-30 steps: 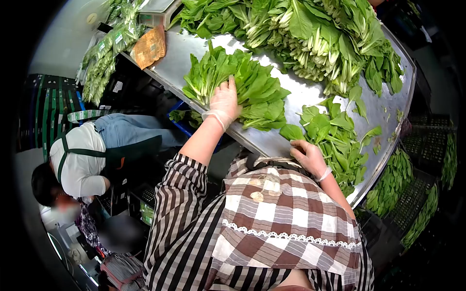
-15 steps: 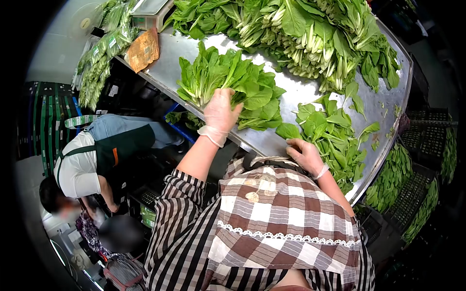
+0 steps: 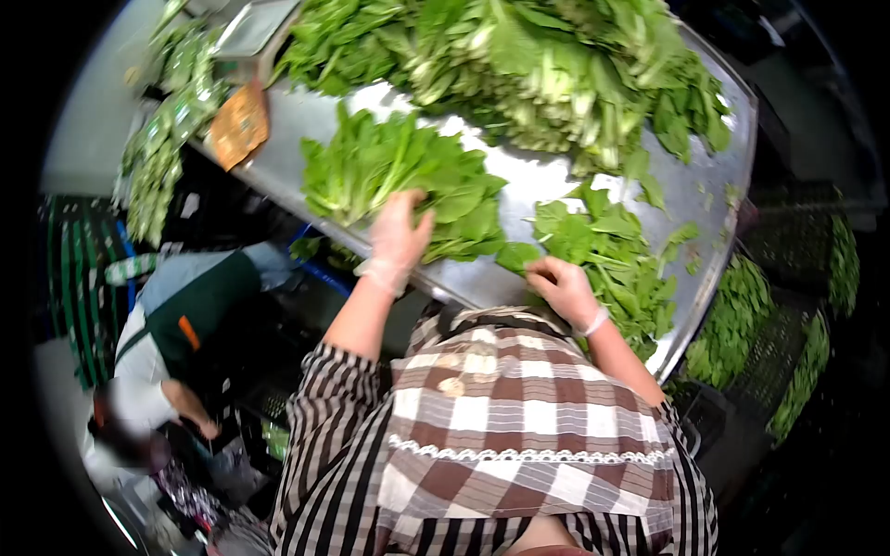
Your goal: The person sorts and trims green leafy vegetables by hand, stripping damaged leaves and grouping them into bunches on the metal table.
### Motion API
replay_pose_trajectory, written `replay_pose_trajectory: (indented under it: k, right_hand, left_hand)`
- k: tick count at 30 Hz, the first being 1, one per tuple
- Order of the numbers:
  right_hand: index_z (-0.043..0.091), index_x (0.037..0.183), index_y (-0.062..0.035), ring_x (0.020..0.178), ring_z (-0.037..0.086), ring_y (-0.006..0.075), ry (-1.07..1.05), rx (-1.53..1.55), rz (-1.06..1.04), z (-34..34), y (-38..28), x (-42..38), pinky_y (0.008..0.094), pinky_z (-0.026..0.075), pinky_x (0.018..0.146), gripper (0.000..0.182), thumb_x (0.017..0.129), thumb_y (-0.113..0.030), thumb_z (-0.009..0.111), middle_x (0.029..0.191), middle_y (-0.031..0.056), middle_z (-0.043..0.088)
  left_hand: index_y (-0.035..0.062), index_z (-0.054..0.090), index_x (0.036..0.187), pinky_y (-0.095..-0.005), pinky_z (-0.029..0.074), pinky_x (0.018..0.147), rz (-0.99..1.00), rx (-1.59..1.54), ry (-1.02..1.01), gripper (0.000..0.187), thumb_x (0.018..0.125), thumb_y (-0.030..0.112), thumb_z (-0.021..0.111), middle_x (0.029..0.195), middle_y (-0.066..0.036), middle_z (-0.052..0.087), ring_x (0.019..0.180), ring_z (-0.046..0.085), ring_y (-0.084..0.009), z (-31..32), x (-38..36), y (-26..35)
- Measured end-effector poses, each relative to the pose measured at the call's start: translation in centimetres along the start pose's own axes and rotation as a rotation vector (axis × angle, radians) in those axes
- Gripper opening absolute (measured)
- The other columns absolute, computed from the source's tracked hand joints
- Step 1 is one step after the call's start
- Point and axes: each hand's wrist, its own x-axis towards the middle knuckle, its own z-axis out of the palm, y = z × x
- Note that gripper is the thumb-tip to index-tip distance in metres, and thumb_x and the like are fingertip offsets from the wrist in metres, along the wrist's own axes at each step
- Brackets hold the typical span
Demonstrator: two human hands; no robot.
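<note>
My left hand (image 3: 399, 239), in a clear thin glove, grips a loose bunch of leafy greens (image 3: 357, 171) near the metal table's front edge. Its fingertips are partly hidden among the leaves. My right hand (image 3: 564, 292), also gloved, has its fingers curled in a pinch at a single green leaf (image 3: 516, 258), just right of the bunch. Beside that hand lies a spread of loose greens (image 3: 616, 250). The frame is slightly blurred.
A large heap of greens (image 3: 538, 93) covers the table's (image 3: 311, 171) far side. At the left are a scale (image 3: 255, 32), orange-brown paper (image 3: 239, 125) and bagged greens (image 3: 162, 176). Crates of greens (image 3: 732, 324) stand right. A co-worker (image 3: 199, 306) bends at the left.
The view has shifted, so the scene sits further left and lower. My right hand has moved closer to the single leaf, its fingers curled more. My left hand stays on the bunch.
</note>
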Motion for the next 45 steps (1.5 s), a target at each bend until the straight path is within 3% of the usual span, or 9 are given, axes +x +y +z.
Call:
replay_pose_trajectory:
  k: [5, 9, 15, 23, 29, 30, 34, 38, 45]
  right_hand:
    - [0.068, 0.109, 0.0002, 0.069, 0.055, 0.0087, 0.357, 0.221, -0.015, -4.6, 0.4, 4.9, 0.0255, 0.048, 0.064, 0.026, 0.088, -0.016, 0.067, 0.077, 0.0037, 0.065]
    - [0.067, 0.101, 0.0018, 0.069, 0.059, 0.0116, 0.832, 0.097, -0.080, -10.4, 1.0, 11.4, 0.0258, 0.049, 0.062, 0.031, 0.086, -0.024, 0.071, 0.080, 0.0054, 0.067]
    - [0.059, 0.094, 0.0014, 0.048, 0.047, 0.0096, 0.661, 0.596, 0.303, -13.8, -0.5, 16.9, 0.0248, 0.037, 0.044, 0.037, 0.084, -0.029, 0.078, 0.070, 0.0074, 0.061]
    - [0.057, 0.092, -0.0031, 0.052, 0.050, 0.0091, 0.546, 0.750, 0.227, -13.3, -1.0, 15.0, 0.0227, 0.039, 0.048, 0.022, 0.090, -0.019, 0.072, 0.069, 0.0034, 0.060]
    - [0.060, 0.091, -0.0044, 0.060, 0.055, 0.0107, 0.418, 0.713, 0.172, -7.7, -1.8, 6.9, 0.0240, 0.044, 0.057, 0.020, 0.091, -0.022, 0.070, 0.074, 0.0043, 0.065]
    - [0.060, 0.092, -0.0048, 0.061, 0.056, 0.0108, 0.367, 0.715, 0.150, -6.8, -2.1, 5.5, 0.0240, 0.045, 0.058, 0.021, 0.091, -0.022, 0.070, 0.074, 0.0042, 0.065]
    - [0.062, 0.104, -0.0028, 0.065, 0.057, 0.0106, 0.051, 0.782, 0.117, -4.6, -2.8, 1.3, 0.0239, 0.045, 0.061, 0.025, 0.096, -0.026, 0.065, 0.075, 0.0027, 0.063]
    - [0.062, 0.107, -0.0028, 0.068, 0.057, 0.0099, -0.170, 0.826, 0.158, -3.4, -2.3, -0.3, 0.0230, 0.045, 0.063, 0.029, 0.097, -0.030, 0.061, 0.077, 0.0018, 0.062]
    - [0.062, 0.103, 0.0004, 0.067, 0.058, 0.0121, 0.044, 0.642, 0.197, -1.6, -2.0, -0.1, 0.0242, 0.046, 0.064, 0.027, 0.097, -0.026, 0.061, 0.078, 0.0051, 0.065]
  left_hand:
    - [0.0055, 0.065, 0.108, -0.0248, 0.042, 0.054, 0.075, -0.148, 0.125, 0.029, 0.081, 0.000, 0.070, 0.082, -0.003, 0.057, 0.059, 0.048, -0.0127, -1.8, -0.3, 2.7]
    - [0.0045, 0.065, 0.107, -0.0245, 0.038, 0.052, 0.205, -0.313, 0.111, 0.027, 0.081, -0.002, 0.068, 0.076, -0.002, 0.053, 0.056, 0.042, -0.0106, -1.5, -0.6, 5.7]
    - [0.0087, 0.066, 0.103, -0.0254, 0.045, 0.049, 0.254, -0.433, -0.091, 0.022, 0.082, 0.002, 0.070, 0.075, -0.004, 0.059, 0.055, 0.054, -0.0126, 1.2, -1.2, 9.9]
    - [0.0051, 0.066, 0.105, -0.0260, 0.049, 0.055, 0.230, -0.609, -0.337, 0.020, 0.086, 0.008, 0.067, 0.078, -0.002, 0.062, 0.059, 0.057, -0.0103, 3.8, -1.2, 12.2]
    - [0.0001, 0.063, 0.115, -0.0207, 0.047, 0.073, -0.316, -1.212, -0.540, 0.026, 0.091, 0.008, 0.064, 0.095, -0.001, 0.064, 0.080, 0.056, -0.0060, 7.5, -0.3, 11.8]
    - [0.0016, 0.054, 0.130, -0.0218, 0.047, 0.083, -0.342, -1.255, -0.624, 0.043, 0.091, 0.014, 0.066, 0.107, -0.005, 0.065, 0.094, 0.060, -0.0092, 7.8, 0.0, 11.4]
    - [0.0001, 0.040, 0.142, -0.0255, 0.047, 0.089, -0.554, -1.464, -0.765, 0.063, 0.090, 0.023, 0.068, 0.127, -0.011, 0.060, 0.109, 0.060, -0.0156, 6.2, 0.2, 12.4]
    - [0.0000, 0.047, 0.136, -0.0275, 0.049, 0.088, -0.524, -1.665, -0.822, 0.056, 0.088, 0.017, 0.070, 0.123, -0.009, 0.062, 0.107, 0.061, -0.0157, 6.1, -0.2, 12.7]
    - [0.0006, 0.056, 0.123, -0.0294, 0.046, 0.093, -0.504, -1.507, -0.590, 0.041, 0.084, 0.005, 0.069, 0.110, -0.007, 0.066, 0.099, 0.061, -0.0140, 6.3, -1.2, 12.2]
